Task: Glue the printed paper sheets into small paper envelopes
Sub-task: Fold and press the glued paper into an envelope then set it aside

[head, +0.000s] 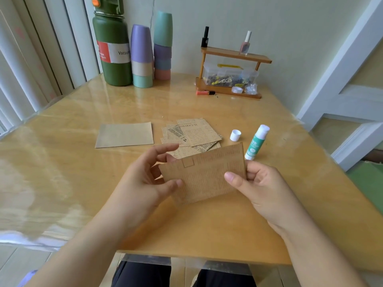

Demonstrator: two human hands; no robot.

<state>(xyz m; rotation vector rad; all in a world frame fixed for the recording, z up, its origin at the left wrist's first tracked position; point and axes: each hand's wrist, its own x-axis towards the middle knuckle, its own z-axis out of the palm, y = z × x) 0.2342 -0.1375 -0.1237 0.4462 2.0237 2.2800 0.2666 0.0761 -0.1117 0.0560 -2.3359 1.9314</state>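
On the left of the table (62, 162) one brown envelope (125, 134) is laid flat, seemingly finished. A printed sheet (204, 175) is held above the table: its left edge is pinched by the left hand (143, 183), its right edge by the right hand (257, 187). More sheets (194, 133) are waiting behind, so most work seems left. The glue stick (257, 141) is uncapped. "Vacuum" is read on the flask (113, 48), "H.Gravure" on the pile.

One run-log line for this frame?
both hands hold printed sheet | left hand, right hand pinch edges | glue stick uncapped
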